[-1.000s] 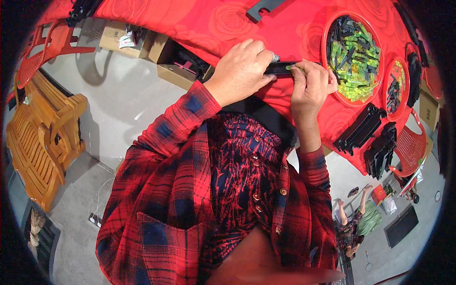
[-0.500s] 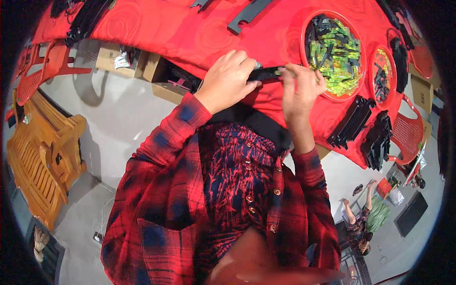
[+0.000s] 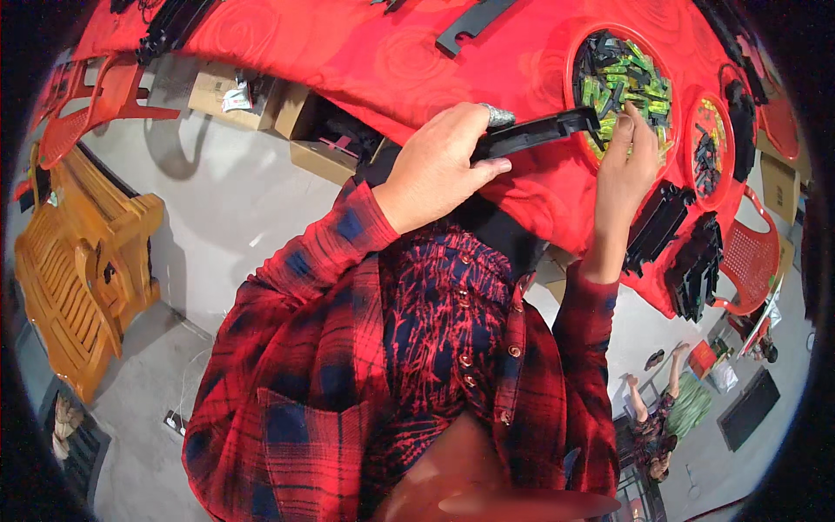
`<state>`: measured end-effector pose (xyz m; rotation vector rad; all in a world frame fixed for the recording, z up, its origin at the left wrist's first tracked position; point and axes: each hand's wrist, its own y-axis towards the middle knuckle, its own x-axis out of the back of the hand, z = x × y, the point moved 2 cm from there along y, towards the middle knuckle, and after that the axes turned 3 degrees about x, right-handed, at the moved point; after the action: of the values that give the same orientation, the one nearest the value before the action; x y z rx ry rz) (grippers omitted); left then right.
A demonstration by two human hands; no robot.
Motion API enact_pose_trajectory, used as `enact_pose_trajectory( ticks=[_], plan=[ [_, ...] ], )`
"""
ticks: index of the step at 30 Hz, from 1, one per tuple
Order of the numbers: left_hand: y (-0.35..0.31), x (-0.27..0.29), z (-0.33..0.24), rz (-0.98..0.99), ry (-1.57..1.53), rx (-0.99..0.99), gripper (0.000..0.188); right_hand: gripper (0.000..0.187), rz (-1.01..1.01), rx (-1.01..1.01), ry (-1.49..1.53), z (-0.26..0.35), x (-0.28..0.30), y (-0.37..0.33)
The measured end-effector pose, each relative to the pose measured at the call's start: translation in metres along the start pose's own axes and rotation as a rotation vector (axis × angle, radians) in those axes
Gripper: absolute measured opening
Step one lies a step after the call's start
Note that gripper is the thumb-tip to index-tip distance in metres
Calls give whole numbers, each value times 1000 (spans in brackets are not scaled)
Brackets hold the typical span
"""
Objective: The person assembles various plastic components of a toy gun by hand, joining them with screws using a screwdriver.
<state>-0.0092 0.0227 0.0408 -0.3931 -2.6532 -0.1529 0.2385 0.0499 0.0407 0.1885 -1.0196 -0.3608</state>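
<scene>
A long black plastic strip with a raised edge (image 3: 544, 133) is held up over the near side of the red table. My left hand (image 3: 444, 161) is shut around its left end, the thumb below; silvery wrapping covers one of its fingertips. The strip's right end points toward a round red basin (image 3: 575, 65), full of small yellow-green and black pieces (image 3: 619, 87). My right hand (image 3: 631, 157) is at the basin's near rim, thumb and finger drawn together over the pieces. Whatever lies between those fingertips cannot be made out.
A smaller red basin (image 3: 724, 139) with small pieces stands to the right. Bundles of black strips (image 3: 658, 228) lie by the table's near right edge. A larger black notched part (image 3: 474, 26) lies farther back. Open cardboard boxes (image 3: 287, 113) stand under the table's left side.
My right hand has left the strip and moved right to the basin. My left hand has shifted slightly right with the strip, whose right end now tilts up and shows.
</scene>
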Motion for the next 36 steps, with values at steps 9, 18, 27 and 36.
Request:
enact_pose_trajectory(
  ticks=[9,18,27,36],
  plan=[
    [-7,-13,4,291,-602,199,56,40,119,-170,503,47,-6,-17],
    [-7,-5,4,533,-1153,479,45,41,141,-204,521,44,-5,-14],
    [-14,-25,18,571,-1272,635,42,39,174,-186,489,47,-10,-19],
    [-14,-27,22,590,-1300,604,42,38,161,-162,477,47,-11,-20]
  ],
)
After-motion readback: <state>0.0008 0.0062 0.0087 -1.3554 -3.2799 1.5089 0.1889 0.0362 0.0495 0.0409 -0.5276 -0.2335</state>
